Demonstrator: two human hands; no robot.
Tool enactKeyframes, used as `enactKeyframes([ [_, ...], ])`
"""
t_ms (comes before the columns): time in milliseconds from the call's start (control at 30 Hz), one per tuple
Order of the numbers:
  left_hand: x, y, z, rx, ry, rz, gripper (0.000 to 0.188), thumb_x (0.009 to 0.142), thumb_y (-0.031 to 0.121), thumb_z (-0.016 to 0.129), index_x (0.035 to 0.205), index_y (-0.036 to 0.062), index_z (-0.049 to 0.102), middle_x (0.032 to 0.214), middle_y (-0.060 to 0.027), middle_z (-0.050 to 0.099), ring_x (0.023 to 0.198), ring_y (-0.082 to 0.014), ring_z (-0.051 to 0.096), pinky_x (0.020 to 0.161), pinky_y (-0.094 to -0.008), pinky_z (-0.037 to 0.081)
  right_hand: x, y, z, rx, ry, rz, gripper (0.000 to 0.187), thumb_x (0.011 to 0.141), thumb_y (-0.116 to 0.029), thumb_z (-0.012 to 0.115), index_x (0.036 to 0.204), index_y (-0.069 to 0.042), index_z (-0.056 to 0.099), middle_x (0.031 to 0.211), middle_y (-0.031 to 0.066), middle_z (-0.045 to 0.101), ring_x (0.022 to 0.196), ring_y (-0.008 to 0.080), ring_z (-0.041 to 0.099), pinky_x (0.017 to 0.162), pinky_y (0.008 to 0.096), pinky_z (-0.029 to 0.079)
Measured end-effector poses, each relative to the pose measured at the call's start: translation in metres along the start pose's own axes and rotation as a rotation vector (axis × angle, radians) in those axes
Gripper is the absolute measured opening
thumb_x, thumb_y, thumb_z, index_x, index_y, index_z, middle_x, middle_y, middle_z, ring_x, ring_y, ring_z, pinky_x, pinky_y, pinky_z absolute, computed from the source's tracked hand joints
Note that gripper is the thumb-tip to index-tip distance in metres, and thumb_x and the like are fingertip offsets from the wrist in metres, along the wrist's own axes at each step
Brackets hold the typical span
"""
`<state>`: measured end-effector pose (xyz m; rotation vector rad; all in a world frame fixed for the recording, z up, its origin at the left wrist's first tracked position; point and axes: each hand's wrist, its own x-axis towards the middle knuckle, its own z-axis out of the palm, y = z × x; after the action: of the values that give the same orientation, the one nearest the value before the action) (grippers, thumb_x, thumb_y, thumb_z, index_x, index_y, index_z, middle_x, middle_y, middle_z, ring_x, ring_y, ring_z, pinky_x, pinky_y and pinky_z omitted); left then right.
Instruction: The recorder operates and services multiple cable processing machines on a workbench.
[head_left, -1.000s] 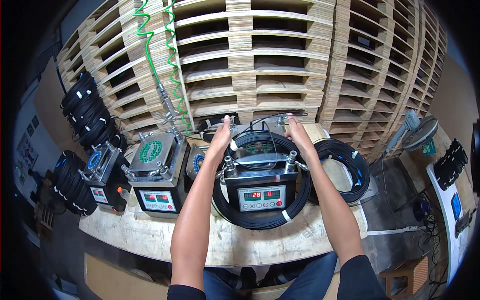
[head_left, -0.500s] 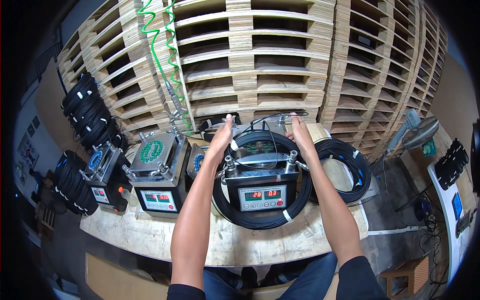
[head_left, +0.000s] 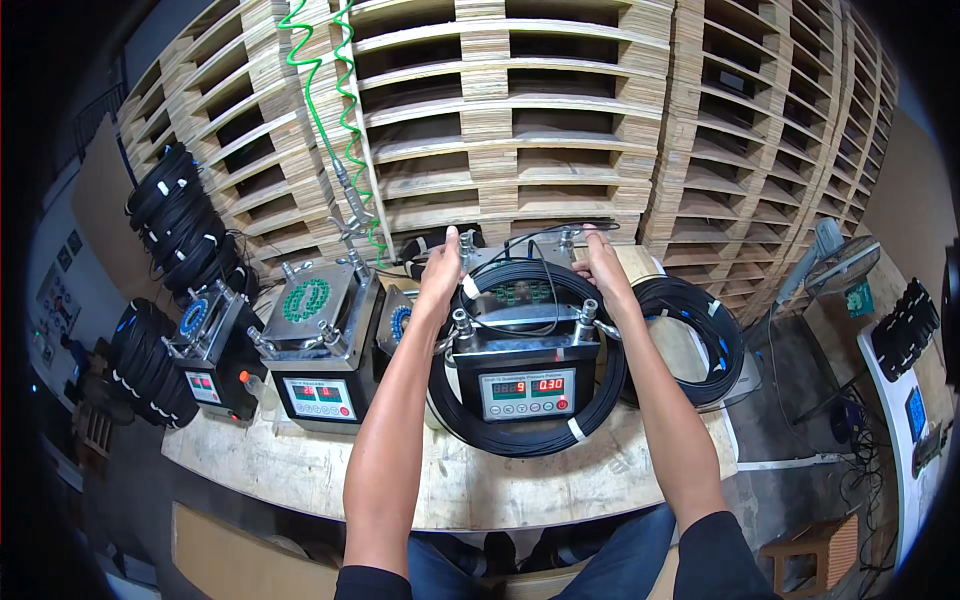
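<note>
In front of me stands a bench polishing machine [head_left: 528, 397] with a black front, a red-lit digital display and metal clamp posts at its corners. A black cable coil [head_left: 480, 440] loops around it, leaning over its top. My left hand [head_left: 441, 272] is closed at the rear left clamp post [head_left: 466, 243], thumb up, fingers curled around its lever. At the rear right clamp post [head_left: 567, 240] my right hand [head_left: 602, 268] is closed in the same way. The levers themselves are mostly hidden by my fingers. A thin cable loop [head_left: 553, 290] hangs over the machine's top plate.
Two similar machines with a green ring [head_left: 306, 300] and a blue ring [head_left: 193, 317] stand left. Another black coil [head_left: 690, 300] lies right. Beyond are stacked pallets [head_left: 485, 110], a green air hose [head_left: 318, 105], a bottle [head_left: 262, 393], a fan [head_left: 835, 265] and piled coils [head_left: 170, 220].
Both hands stay at the rear posts, with only slight finger movement. The display digits on the machine before me have changed. My view has shifted slightly.
</note>
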<state>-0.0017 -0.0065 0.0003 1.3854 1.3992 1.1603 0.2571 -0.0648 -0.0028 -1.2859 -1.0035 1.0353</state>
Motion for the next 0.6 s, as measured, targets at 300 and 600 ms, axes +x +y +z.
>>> enactKeyframes([
  [300, -0.002, 0.005, -0.009, 0.052, -0.130, -0.045, 0.089, 0.096, 0.070, 0.031, 0.141, -0.0057, 0.045, 0.136, -0.0176, 0.054, 0.107, -0.0269, 0.055, 0.099, -0.0416, 0.039, -0.004, -0.004, 0.009, -0.079, 0.079, -0.186, 0.042, 0.104, -0.039, 0.040, 0.129, -0.007, 0.053, 0.090, 0.0063, 0.059, 0.069, 0.0136, 0.056, 0.065, 0.0282, 0.048],
  [600, 0.002, -0.003, -0.006, 0.015, -0.034, 0.019, 0.075, 0.099, 0.065, 0.033, 0.092, -0.0038, 0.062, 0.075, -0.0066, 0.054, 0.070, -0.0183, 0.047, 0.069, -0.0342, 0.039, 0.005, 0.009, 0.002, -0.047, 0.037, -0.120, 0.036, 0.099, -0.017, 0.041, 0.133, -0.007, 0.045, 0.087, 0.0109, 0.063, 0.072, 0.0142, 0.059, 0.068, 0.0267, 0.050],
])
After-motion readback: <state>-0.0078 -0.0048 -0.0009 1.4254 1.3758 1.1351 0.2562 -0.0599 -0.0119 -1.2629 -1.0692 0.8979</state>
